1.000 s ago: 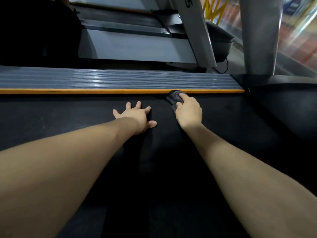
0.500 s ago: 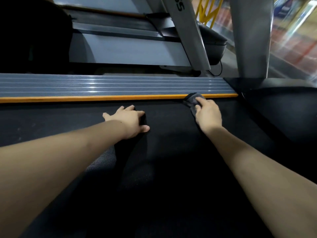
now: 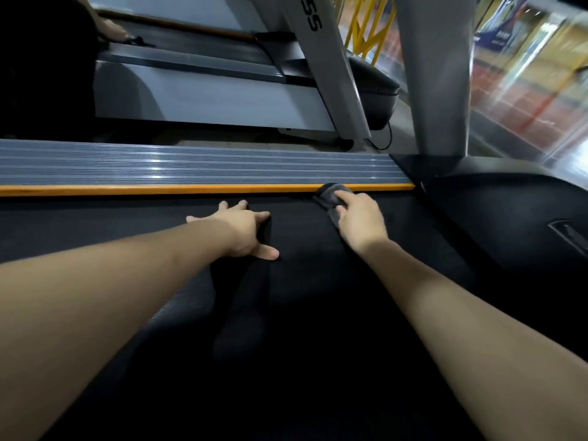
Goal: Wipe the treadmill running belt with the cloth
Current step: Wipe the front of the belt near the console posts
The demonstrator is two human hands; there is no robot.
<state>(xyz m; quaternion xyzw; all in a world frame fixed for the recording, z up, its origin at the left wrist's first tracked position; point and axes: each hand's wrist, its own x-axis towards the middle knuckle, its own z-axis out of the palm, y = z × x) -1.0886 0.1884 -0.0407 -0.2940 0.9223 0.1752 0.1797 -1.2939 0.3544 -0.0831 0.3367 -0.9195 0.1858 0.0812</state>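
**Cloth working the far edge of the treadmill belt**

I am pressing a small grey cloth [image 3: 331, 198] against the black running belt [image 3: 302, 313] with my right hand [image 3: 358, 219], fingers curled down over the bunched fabric and pinning it flat, right where the belt is meeting the orange trim strip [image 3: 159, 189]. My left hand [image 3: 243, 230] is lying spread and empty on the belt just beside it, fingers fanned and thumb out, bracing my lean.

The cloth is looking soft, limp and light, a wad that is folding under the palm; I am judging it best held from above with the whole hand, fingertips trapping its leading edge so it is not rolling up or slipping out on the stroke. Part of it is hidden beneath my fingers, so I cannot tell how large it is when opened.

The belt is showing a matte, finely textured rubbery surface, probably grippy enough to drag at the fabric. Beyond the orange strip, the ribbed grey side rail [image 3: 191, 163] is catching glints of light, hard and grooved. To the right, the smooth dark motor cover [image 3: 509, 211] is curving away, and a grey upright post [image 3: 436, 74] is rising behind it. A neighbouring treadmill [image 3: 206, 97] is standing further back. Most of the near belt is lying in shadow, so its condition is hard to read.
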